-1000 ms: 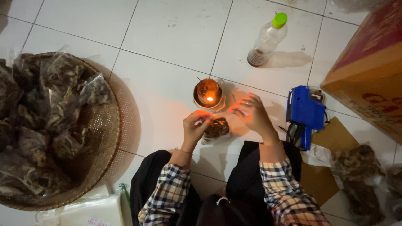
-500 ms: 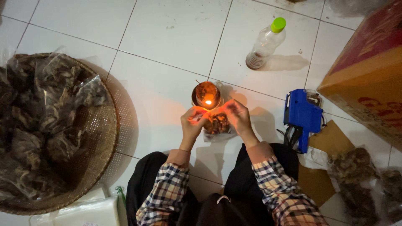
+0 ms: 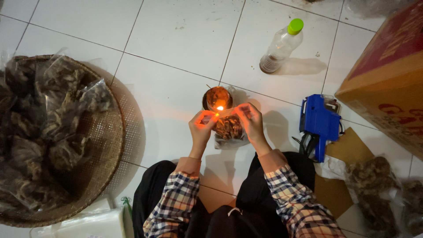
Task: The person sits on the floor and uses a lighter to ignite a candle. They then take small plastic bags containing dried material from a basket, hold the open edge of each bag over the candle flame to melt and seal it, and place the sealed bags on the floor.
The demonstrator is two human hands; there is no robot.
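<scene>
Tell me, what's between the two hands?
In the head view, a small clear bag of brown bits hangs between the left hand and right hand, its top by the flame.

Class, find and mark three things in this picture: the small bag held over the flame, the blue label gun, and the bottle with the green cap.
small clear bag (image 3: 228,128), head view, on its brown contents
blue label gun (image 3: 318,120), head view, on its body
plastic bottle (image 3: 279,47), head view, on its clear side

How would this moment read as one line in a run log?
left hand: pinches bag top | right hand: pinches bag top | small clear bag: at candle flame | price gun: on floor
</scene>
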